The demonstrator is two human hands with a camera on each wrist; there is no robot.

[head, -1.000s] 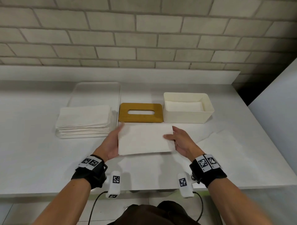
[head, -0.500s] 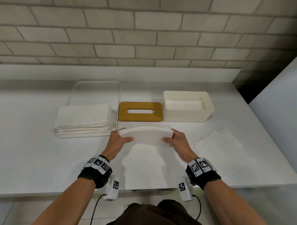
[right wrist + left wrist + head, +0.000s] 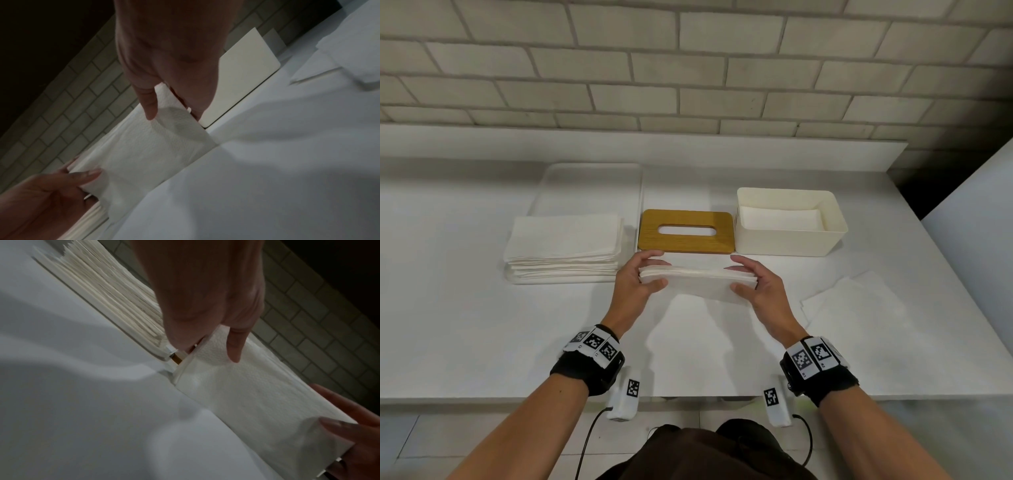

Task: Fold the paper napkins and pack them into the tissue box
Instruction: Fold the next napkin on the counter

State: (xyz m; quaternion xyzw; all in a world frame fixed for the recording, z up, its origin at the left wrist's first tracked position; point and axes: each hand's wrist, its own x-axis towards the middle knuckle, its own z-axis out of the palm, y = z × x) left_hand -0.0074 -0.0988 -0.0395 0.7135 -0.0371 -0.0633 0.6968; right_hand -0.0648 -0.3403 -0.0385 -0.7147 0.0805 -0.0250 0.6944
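Observation:
A folded white napkin (image 3: 698, 282) hangs just above the table in front of me, held at both ends. My left hand (image 3: 643, 274) pinches its left end (image 3: 207, 353) between thumb and fingers. My right hand (image 3: 748, 277) pinches the right end (image 3: 174, 116) the same way. Behind the napkin lies the wooden slotted lid (image 3: 685, 231). To its right stands the cream tissue box (image 3: 789, 241), open, with a white napkin lying flat inside. A stack of unfolded napkins (image 3: 565, 245) sits at the left.
The stack rests on a clear tray (image 3: 589, 185) that reaches back toward the wall. A loose flat napkin (image 3: 854, 308) lies at the right of the white table (image 3: 448, 325). A raised ledge and brick wall close off the back; the table's right edge drops away.
The napkin lay flat on the table a second ago. Both hands have since lifted it and brought its halves together into a narrow folded strip, held slightly farther from me.

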